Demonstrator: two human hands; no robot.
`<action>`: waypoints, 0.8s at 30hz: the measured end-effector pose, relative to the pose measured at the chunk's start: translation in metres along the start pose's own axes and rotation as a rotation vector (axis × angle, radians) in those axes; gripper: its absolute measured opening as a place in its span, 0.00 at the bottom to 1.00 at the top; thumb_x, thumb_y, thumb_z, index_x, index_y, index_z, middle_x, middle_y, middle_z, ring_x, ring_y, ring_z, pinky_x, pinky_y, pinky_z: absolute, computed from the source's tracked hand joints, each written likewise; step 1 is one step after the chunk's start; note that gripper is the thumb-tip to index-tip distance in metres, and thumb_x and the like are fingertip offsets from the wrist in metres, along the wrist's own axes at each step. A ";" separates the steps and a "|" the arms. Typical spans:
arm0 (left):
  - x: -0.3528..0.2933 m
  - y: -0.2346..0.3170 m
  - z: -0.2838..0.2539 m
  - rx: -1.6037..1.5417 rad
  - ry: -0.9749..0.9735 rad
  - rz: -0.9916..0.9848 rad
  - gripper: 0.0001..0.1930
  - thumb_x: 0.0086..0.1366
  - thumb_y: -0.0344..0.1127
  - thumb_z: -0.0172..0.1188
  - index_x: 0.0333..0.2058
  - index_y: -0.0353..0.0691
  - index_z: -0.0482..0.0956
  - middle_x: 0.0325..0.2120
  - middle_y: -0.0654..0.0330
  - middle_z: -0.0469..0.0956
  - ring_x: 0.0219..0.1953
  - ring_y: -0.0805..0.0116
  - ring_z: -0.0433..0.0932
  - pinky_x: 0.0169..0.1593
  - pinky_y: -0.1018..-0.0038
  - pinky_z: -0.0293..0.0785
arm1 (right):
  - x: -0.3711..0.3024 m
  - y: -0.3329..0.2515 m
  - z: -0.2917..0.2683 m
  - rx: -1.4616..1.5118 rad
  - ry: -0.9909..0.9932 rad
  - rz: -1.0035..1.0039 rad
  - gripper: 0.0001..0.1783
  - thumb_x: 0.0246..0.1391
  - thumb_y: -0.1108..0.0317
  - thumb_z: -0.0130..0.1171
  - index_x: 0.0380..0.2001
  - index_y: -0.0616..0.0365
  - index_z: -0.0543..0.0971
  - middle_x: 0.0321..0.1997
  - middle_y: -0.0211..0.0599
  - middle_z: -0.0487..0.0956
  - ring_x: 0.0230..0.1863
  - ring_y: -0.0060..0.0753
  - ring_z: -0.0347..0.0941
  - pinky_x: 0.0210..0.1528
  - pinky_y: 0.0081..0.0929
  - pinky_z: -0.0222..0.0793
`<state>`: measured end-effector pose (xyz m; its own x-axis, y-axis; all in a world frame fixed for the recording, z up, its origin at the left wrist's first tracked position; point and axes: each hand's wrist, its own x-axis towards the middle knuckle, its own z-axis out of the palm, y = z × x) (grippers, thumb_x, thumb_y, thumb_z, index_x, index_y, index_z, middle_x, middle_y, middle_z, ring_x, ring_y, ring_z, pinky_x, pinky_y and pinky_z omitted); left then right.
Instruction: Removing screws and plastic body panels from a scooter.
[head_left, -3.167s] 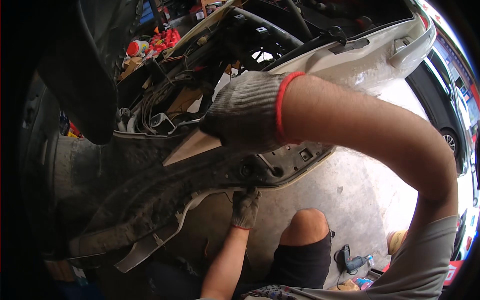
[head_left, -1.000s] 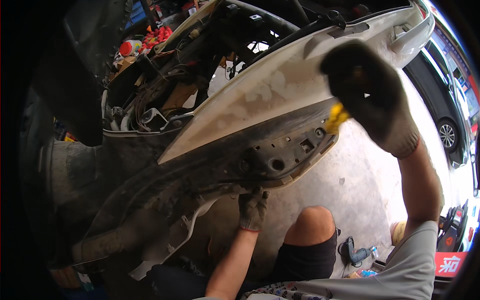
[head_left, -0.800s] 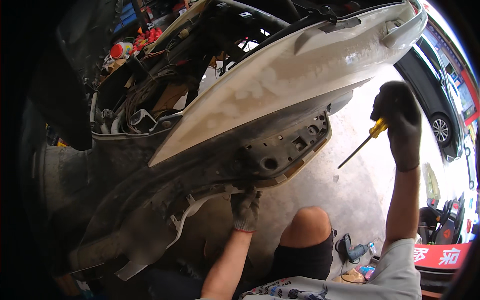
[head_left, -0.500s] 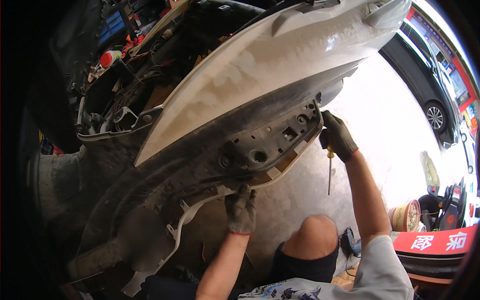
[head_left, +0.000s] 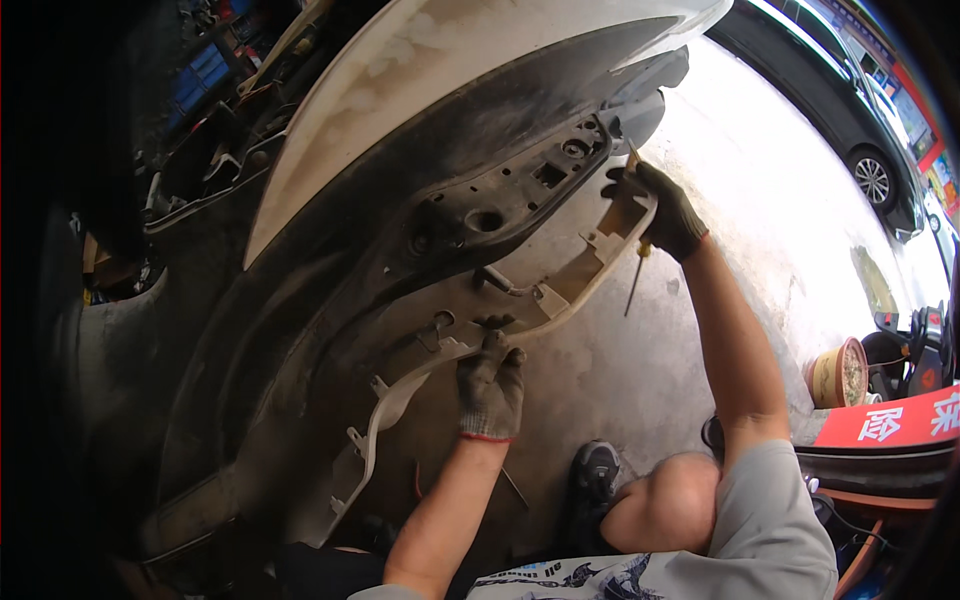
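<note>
A long, curved, cream-white plastic trim strip point(head_left: 566, 311) with clip tabs hangs below the vehicle's dirty black underside panel point(head_left: 460, 202), with an open gap between them along its right part. My gloved left hand point(head_left: 490, 392) is closed round the strip's lower edge near its middle. At its right end my gloved right hand point(head_left: 668, 212) grips the strip. A screwdriver point(head_left: 643, 252) with a yellow handle is also tucked in that hand, its shaft pointing down. The black panel shows round holes and a square opening.
The vehicle's white body panel point(head_left: 350, 125) slopes overhead. A dark car point(head_left: 800, 75) stands at the upper right. A tub point(head_left: 838, 376) and a red-topped stand point(head_left: 890, 420) are at the right. A thin rod lies on the concrete floor point(head_left: 560, 400).
The trim strip has come away from the black panel, moving down toward me and opening a gap. Both hands moved with it. My view has shifted, and a shoe now shows below.
</note>
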<state>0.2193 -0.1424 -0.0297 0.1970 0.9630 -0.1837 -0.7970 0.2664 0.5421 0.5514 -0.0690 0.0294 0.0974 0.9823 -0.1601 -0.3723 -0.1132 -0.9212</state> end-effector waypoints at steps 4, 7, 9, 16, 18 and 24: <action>-0.028 -0.015 -0.053 -0.074 0.153 -0.165 0.12 0.64 0.27 0.61 0.46 0.43 0.74 0.41 0.62 0.78 0.39 0.72 0.78 0.30 0.77 0.73 | -0.048 0.039 0.010 -0.041 0.174 0.274 0.18 0.61 0.46 0.50 0.40 0.48 0.74 0.31 0.31 0.79 0.21 0.24 0.69 0.15 0.23 0.55; -0.043 -0.029 -0.063 -0.094 0.299 -0.198 0.09 0.65 0.29 0.61 0.43 0.41 0.76 0.37 0.61 0.79 0.33 0.69 0.79 0.27 0.76 0.73 | -0.072 0.080 -0.016 -0.023 0.253 0.427 0.18 0.58 0.45 0.52 0.37 0.48 0.73 0.26 0.30 0.76 0.14 0.26 0.62 0.14 0.23 0.51; -0.045 -0.026 -0.091 -0.022 0.391 -0.313 0.06 0.65 0.31 0.61 0.40 0.45 0.74 0.31 0.59 0.79 0.31 0.66 0.81 0.26 0.71 0.76 | -0.082 0.105 -0.006 -0.022 0.286 0.453 0.19 0.57 0.44 0.53 0.37 0.48 0.73 0.25 0.32 0.76 0.14 0.26 0.62 0.14 0.24 0.52; -0.078 -0.006 -0.100 0.478 0.341 -0.456 0.08 0.66 0.32 0.57 0.43 0.41 0.73 0.29 0.61 0.77 0.27 0.69 0.78 0.26 0.76 0.73 | -0.094 0.192 -0.012 -0.159 0.356 0.721 0.24 0.55 0.38 0.46 0.23 0.46 0.70 0.13 0.31 0.62 0.12 0.32 0.57 0.15 0.31 0.50; -0.068 0.001 -0.072 0.425 0.247 -0.423 0.08 0.67 0.34 0.57 0.43 0.42 0.73 0.28 0.61 0.78 0.28 0.69 0.78 0.27 0.75 0.73 | -0.095 0.214 -0.037 -0.158 0.365 0.787 0.25 0.54 0.37 0.47 0.26 0.48 0.70 0.13 0.33 0.62 0.13 0.35 0.58 0.17 0.36 0.53; 0.016 0.021 0.021 -0.060 -0.058 -0.310 0.15 0.66 0.43 0.59 0.44 0.40 0.74 0.40 0.54 0.78 0.42 0.58 0.78 0.43 0.63 0.76 | -0.109 0.279 -0.075 -0.272 0.415 0.972 0.39 0.52 0.32 0.46 0.48 0.59 0.69 0.38 0.55 0.73 0.36 0.52 0.70 0.38 0.44 0.65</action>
<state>0.2176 -0.1206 -0.0037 0.4665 0.8377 -0.2841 -0.7260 0.5461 0.4180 0.5060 -0.2192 -0.2362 0.1951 0.3339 -0.9222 -0.2470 -0.8932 -0.3757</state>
